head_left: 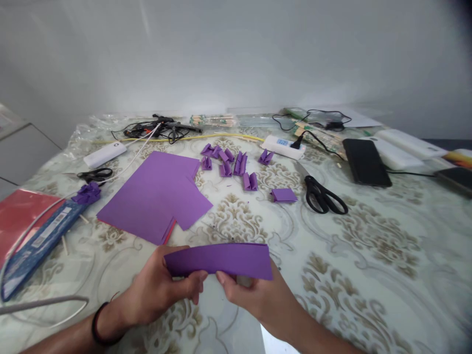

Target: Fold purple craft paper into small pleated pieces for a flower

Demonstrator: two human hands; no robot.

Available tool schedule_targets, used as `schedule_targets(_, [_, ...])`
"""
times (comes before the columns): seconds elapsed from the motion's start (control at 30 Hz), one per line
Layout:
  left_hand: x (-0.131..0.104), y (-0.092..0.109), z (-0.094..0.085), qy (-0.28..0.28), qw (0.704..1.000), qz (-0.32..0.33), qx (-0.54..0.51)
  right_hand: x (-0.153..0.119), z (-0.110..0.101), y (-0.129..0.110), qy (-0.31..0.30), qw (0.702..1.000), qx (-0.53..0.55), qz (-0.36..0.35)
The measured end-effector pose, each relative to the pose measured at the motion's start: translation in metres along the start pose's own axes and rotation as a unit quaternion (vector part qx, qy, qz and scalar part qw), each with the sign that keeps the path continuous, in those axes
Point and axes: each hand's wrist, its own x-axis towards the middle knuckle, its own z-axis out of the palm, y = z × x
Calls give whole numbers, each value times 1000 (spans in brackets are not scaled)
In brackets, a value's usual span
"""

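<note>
Both the left hand [157, 290] and right hand [258, 295] pinch a long, slightly curved purple paper strip [221, 259] with closed fingers.

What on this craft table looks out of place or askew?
Little stands out. The purple sheets lie fanned askew, a red edge showing beneath. Black scissors lie among folded pieces. Both hands hold a purple strip.

A long purple paper strip [221, 259] is held flat-faced and lengthwise across the near middle of the scene, just above the table, slightly bowed, its right end squarely cut; the left hand [158, 290] and right hand [258, 297] pinch its lower edge
</note>
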Motion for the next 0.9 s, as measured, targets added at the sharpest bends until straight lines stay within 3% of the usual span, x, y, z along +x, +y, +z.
schedule_targets(0.23, [6, -11, -16, 51, 999, 10, 15, 17, -17, -11, 10, 999, 52, -7])
schedule_targets(0.43, [9, -17, -21, 83, 995, 31, -36, 24, -31, -10, 63, 994, 80, -33])
schedule_targets(0.6, [11, -15, -18, 112, 987, 48, -101, 30, -34, -8, 102, 973, 203, -46])
schedule_targets(0.73, [11, -17, -17, 101, 986, 52, -123, 26, -30, -4, 5, 974, 226, -29])
schedule_targets(0.83, [8, -17, -12, 54, 993, 30, -96, 17, -22, 4, -78, 987, 141, -11])
schedule_targets(0.9, [5, -14, -6, 15, 997, 8, -72, 11, -17, 8, -83, 991, 106, -13])
